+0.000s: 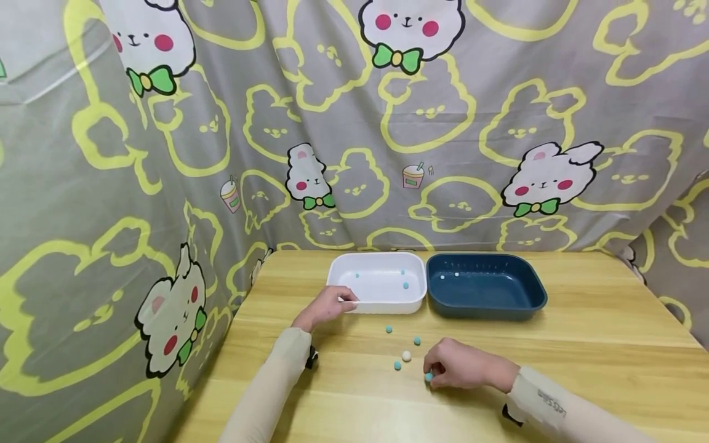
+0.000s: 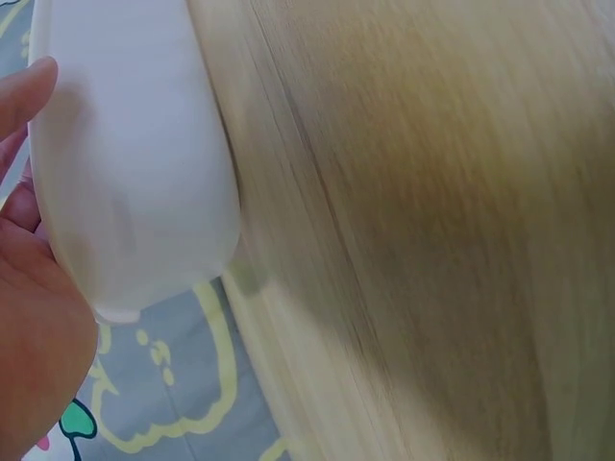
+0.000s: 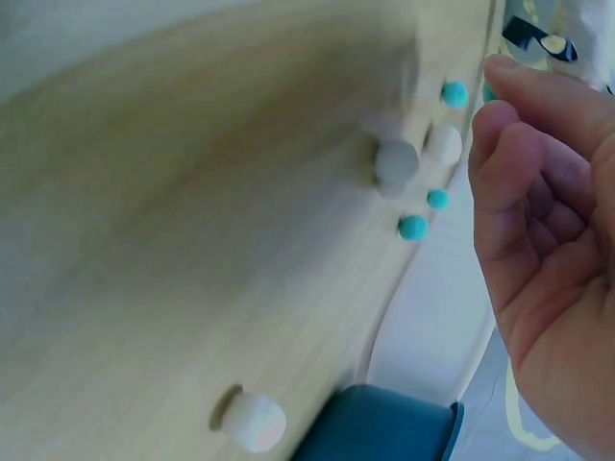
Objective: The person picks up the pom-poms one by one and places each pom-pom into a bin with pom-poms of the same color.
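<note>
My right hand [image 1: 462,364] pinches a small teal ball [image 1: 429,376] between thumb and fingers, low over the table. In the right wrist view, only a sliver of that ball [image 3: 489,93] shows at the fingertips. Left of this hand, a white ball [image 1: 407,355] lies among teal balls [image 1: 417,341]. My left hand [image 1: 330,306] holds the near left rim of a white bin [image 1: 388,307], its thumb and fingers on either side of the wall. A few teal balls [image 1: 406,285] lie in this bin.
A dark blue bin [image 1: 487,312] stands right beside the white one, with two white balls [image 1: 442,277] inside. Another white ball [image 3: 255,421] lies on the wooden table [image 1: 587,320] in the right wrist view. A patterned curtain [image 1: 354,123] hangs behind and along the left.
</note>
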The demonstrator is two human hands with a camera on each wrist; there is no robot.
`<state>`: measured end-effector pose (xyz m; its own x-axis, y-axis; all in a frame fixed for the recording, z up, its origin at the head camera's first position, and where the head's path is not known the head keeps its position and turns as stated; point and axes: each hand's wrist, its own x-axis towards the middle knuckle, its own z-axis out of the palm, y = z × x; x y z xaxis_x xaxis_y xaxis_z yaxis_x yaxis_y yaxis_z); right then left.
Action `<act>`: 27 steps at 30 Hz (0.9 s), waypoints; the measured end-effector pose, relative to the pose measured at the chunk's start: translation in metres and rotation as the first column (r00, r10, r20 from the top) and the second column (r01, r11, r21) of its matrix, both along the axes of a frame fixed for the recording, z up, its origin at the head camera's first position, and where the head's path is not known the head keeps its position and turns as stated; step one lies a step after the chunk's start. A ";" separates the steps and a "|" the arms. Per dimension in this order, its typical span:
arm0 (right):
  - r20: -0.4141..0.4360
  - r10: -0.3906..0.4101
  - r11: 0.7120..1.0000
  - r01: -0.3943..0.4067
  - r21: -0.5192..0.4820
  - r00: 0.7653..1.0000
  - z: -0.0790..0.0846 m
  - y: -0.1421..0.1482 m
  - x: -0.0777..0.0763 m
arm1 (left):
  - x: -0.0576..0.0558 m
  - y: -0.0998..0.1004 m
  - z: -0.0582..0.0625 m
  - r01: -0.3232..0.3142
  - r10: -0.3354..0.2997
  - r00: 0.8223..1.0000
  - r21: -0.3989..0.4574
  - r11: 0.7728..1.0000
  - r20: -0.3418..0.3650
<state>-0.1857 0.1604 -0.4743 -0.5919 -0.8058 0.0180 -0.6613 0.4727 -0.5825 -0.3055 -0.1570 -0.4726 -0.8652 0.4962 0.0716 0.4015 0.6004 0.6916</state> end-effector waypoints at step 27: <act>-0.040 -0.191 0.971 0.183 -0.154 0.981 0.022 0.027 -0.044 | -0.003 -0.001 -0.001 0.003 -0.003 1.000 0.005 1.000 0.013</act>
<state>-0.2297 0.1876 -0.4524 -0.7267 -0.6668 0.1651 -0.6016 0.5017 -0.6217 -0.3080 -0.1579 -0.4738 -0.8646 0.4984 0.0632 0.3945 0.5956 0.6998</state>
